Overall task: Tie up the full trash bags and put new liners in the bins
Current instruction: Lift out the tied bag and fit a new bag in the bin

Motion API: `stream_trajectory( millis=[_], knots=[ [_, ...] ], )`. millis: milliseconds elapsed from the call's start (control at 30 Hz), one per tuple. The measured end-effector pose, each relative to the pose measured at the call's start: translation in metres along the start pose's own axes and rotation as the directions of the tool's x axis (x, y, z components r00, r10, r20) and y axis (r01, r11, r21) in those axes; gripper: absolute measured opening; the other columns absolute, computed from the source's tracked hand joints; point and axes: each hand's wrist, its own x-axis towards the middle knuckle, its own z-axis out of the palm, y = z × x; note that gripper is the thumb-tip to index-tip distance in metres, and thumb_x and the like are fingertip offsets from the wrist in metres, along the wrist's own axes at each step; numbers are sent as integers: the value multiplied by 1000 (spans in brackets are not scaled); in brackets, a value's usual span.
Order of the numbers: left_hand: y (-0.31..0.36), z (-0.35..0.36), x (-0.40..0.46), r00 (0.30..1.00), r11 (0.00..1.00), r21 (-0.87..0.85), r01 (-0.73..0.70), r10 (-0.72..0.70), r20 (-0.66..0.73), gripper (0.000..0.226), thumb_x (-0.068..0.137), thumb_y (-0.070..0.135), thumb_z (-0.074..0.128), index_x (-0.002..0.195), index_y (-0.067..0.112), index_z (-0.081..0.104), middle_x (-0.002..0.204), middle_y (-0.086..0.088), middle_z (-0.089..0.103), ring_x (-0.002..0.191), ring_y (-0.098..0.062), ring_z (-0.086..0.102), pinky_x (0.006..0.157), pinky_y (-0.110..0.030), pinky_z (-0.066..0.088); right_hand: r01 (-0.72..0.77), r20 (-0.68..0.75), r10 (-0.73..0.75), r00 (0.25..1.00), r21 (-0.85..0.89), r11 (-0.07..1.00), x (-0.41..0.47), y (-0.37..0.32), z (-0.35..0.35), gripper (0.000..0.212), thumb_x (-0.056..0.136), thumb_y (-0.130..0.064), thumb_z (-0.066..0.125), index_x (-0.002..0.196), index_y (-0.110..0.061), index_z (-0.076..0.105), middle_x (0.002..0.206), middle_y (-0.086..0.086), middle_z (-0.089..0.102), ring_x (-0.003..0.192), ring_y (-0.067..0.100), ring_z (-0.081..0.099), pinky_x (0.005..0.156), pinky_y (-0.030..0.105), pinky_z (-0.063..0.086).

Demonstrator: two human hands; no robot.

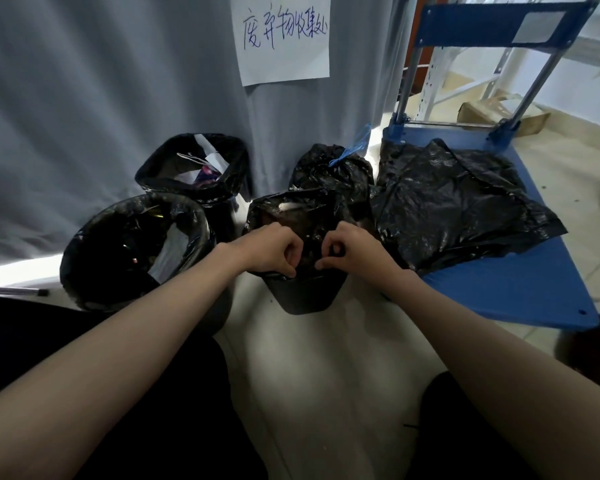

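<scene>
A grey curtain (101,98) hung behind a pale tiled floor (326,375). At frame centre, the left hand (274,251) and right hand (354,251) each pinched the near rim of a black liner (302,213), fingers closed on the plastic, over a small dark bin (305,296) standing upright on the floor. Behind it sat a tied black bag (329,171) with a blue tie (352,147). Two lined bins holding trash stood at left: a round one (94,271) and a squarer one (194,168) beyond. Loose black bags (458,202) lay on a blue cart (534,289) at right. A paper sign (281,39) at upper centre bore handwritten blue Chinese characters.
</scene>
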Motion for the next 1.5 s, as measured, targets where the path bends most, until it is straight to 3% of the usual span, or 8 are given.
stream_trajectory(
  millis=[333,567,767,967,1100,1233,1333,1500],
  knots=[
    [-8,20,-14,994,816,569,-104,102,35,22,76,40,67,90,29,53,95,8,65,90,-19,60,90,-31,33,31,120,31,992,-484,875,-13,-12,-1,25,84,-24,68,101,-18,51,105,1,47,96,22,51,63,30,31],
    [-23,-2,-18,977,994,85,73,-54,-208,61,70,85,44,69,27,61,69,11,62,72,-11,59,77,-33,44,179,133,-134,982,-436,882,-3,-20,1,32,85,-50,64,105,-26,57,101,-5,52,97,16,45,76,28,26],
    [-31,-9,-20,991,906,416,82,-119,62,58,94,63,33,83,25,74,89,0,68,98,-18,58,93,-36,38,156,207,-77,975,-400,903,0,-15,-1,12,89,-33,62,84,-28,53,94,-7,52,99,19,55,78,29,27],
    [-24,-5,-11,997,838,540,76,-80,-16,45,94,57,40,105,27,71,114,0,66,117,-18,53,102,-36,29,148,214,-60,975,-424,893,-4,-6,-10,21,86,-49,62,83,-29,55,90,-9,50,95,15,51,77,29,27],
    [-25,-1,-4,984,840,524,140,-179,23,68,83,69,50,140,32,50,158,2,28,146,-21,21,119,-41,11,42,-65,-78,995,-431,901,-11,1,-4,48,89,-68,31,106,-33,58,103,-7,49,95,15,43,81,30,34],
    [-20,2,3,931,764,609,214,-349,111,77,82,69,51,144,23,46,158,-5,27,148,-26,15,120,-45,5,-69,-74,40,996,-443,894,-9,9,0,47,98,-54,30,118,-28,63,129,-1,49,118,22,46,97,37,36],
    [-14,5,9,891,697,681,225,-430,145,68,86,62,48,139,20,50,146,-5,46,142,-29,27,119,-50,6,-75,-59,52,997,-497,864,-7,11,3,41,100,-48,37,112,-23,68,119,0,53,111,22,49,94,37,39],
    [-7,-4,26,963,743,623,245,-261,-67,53,87,50,56,128,16,57,135,-5,52,128,-23,45,108,-39,29,-94,-215,-7,977,-456,885,2,4,4,27,97,-33,46,106,-18,67,105,1,57,103,24,49,88,36,40]
  ],
)
